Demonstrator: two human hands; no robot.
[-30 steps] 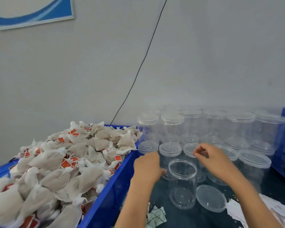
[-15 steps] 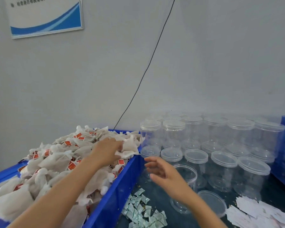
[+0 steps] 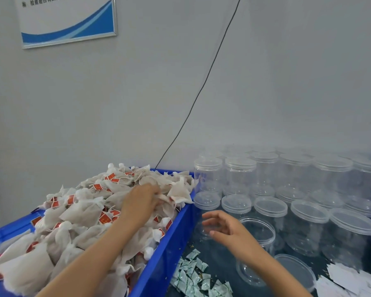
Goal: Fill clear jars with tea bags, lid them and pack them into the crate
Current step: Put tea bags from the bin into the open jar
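The left hand (image 3: 141, 200) lies on the heap of tea bags (image 3: 84, 213) in the blue bin (image 3: 159, 260), fingers curled down into the bags near the bin's far right corner; whether a bag is already enclosed in the grip cannot be told. The right hand (image 3: 225, 230) hovers above the bench (image 3: 221, 256), fingers spread and relaxed, grip apart, holding nothing. The open jar (image 3: 257, 249) stands upright just right of and partly behind that hand, mouth upward, its long axis vertical. Its loose lid (image 3: 296, 271) lies flat beside it. The jar lies to the right of the left hand, across the bin wall, and the right hand is the nearer. Judgement: the transfer of bags runs left to right over the wall, then down the vertical axis. Lidded empty jars (image 3: 308, 213) stand behind
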